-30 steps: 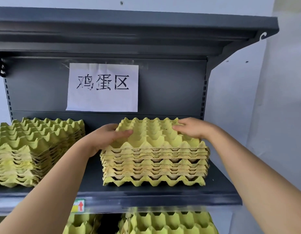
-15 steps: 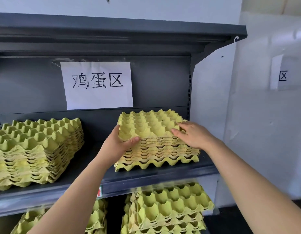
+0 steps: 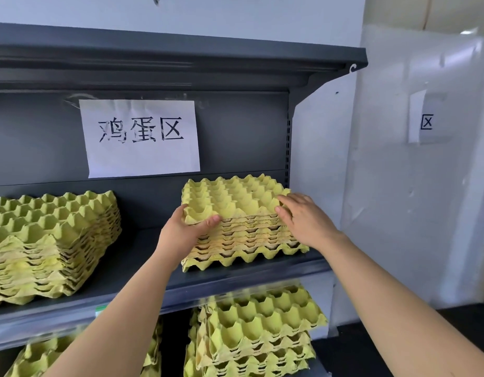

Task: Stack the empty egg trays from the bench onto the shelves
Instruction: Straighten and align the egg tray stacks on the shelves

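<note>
**Egg-tray stack** (image 3: 243,229): yellow-green moulded-pulp egg trays, nested several deep. It stands between the two hands on the middle shelf, its front edge near the shelf's front lip.

**Left hand** (image 3: 181,235): the thumb is curled over the near left corner of the top tray. The fingers are hidden behind the stack's left side. The hand grips the upper trays at that corner.

**Right hand** (image 3: 303,221): the fingers are spread and nearly straight, lying on the near right corner of the stack's top. It grasps nothing.

**Middle shelf** (image 3: 143,262): dark grey metal board under both hands, carrying the egg-tray stack.

**Second stack** (image 3: 50,240): trays of the same yellow-green pulp in a taller pile on the middle shelf. It sits well to the left of the left hand, apart from the egg-tray stack.

**Paper sign** (image 3: 141,137): white rectangular sheet with three black characters. It is fixed to the grey back panel above and behind the left hand.

**Lower stack** (image 3: 260,330): yellow-green trays on the shelf beneath, below the right hand.

**Lower left stack** (image 3: 37,357): more such trays below the left forearm, partly hidden by it.

**Top shelf** (image 3: 181,58): dark grey metal board overhead, above both hands.

**Small label** (image 3: 425,118): white paper slip with one black character, on the white wall to the right of the right hand.
</note>
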### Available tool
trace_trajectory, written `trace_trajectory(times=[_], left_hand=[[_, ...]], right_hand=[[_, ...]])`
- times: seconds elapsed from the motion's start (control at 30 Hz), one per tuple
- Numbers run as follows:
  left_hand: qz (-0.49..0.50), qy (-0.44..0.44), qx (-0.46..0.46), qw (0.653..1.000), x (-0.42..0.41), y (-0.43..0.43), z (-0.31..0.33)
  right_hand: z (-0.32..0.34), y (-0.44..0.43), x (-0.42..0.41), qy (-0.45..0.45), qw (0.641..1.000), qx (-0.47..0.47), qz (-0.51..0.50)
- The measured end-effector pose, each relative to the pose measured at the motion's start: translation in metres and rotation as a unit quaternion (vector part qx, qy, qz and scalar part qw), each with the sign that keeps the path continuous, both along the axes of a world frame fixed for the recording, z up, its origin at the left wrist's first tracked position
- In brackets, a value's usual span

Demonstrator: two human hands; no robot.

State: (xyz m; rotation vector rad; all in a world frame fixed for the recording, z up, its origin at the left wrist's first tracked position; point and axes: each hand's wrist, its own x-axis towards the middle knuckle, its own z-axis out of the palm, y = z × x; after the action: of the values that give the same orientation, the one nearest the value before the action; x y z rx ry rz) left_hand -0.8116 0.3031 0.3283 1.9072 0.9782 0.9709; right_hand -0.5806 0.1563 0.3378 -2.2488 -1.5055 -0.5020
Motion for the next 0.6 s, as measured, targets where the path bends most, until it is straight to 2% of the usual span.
trace_trajectory(times=[0.17, 0.33, 0.47, 0.6], left_hand=[[0.02, 0.012, 0.008, 1.0, -0.006, -0.005, 0.007], [0.066, 0.069, 0.129, 0.987, -0.025, -0.03, 0.016], [0.089, 0.116, 0.23, 0.962, -0.064, -0.058, 0.004], [0.107, 0.151, 0.252, 0.95, -0.121, -0.074, -0.033]], right_hand=[[0.009, -0.002, -0.007, -0.029, 0.999, 0.015, 0.012], [0.012, -0.011, -0.046, -0.084, 0.99, 0.094, 0.071], [-0.004, -0.023, -0.103, -0.066, 0.982, 0.117, 0.133], [-0.037, -0.017, -0.159, -0.031, 0.975, 0.111, 0.19]])
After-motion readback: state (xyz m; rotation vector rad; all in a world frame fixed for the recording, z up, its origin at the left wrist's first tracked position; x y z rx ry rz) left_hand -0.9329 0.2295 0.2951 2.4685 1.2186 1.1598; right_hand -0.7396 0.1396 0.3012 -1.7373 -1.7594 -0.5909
